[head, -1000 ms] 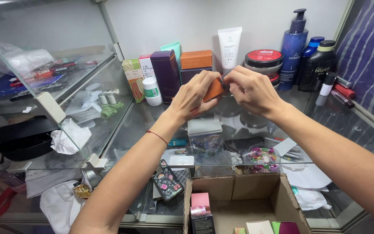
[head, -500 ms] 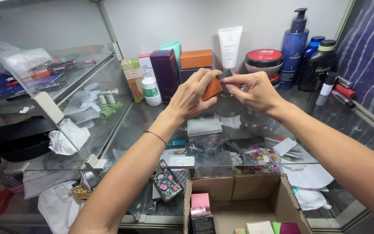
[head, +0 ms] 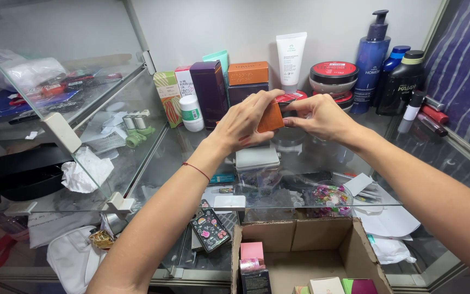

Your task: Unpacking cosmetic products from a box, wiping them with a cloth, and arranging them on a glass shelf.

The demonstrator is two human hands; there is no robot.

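My left hand (head: 244,121) grips a small orange box (head: 272,117) above the glass shelf (head: 191,158). My right hand (head: 319,115) meets it from the right, its fingertips pinching a small dark part at the box's right end. Both hands hover in front of a row of cosmetic boxes: a purple box (head: 209,90), an orange box (head: 248,73) and a green patterned box (head: 167,97). A white tube (head: 291,59) stands upright behind my hands.
A blue pump bottle (head: 371,57), a black bottle (head: 403,81) and red-lidded jars (head: 333,73) line the back right. An open cardboard box (head: 305,247) with small packages sits below. A white-lidded container (head: 257,160) rests under the hands. Lipsticks (head: 431,111) lie right.
My right hand has shifted from over the box to its right end, fingers now pinching there. My left hand keeps its grip; the box sits slightly lower.
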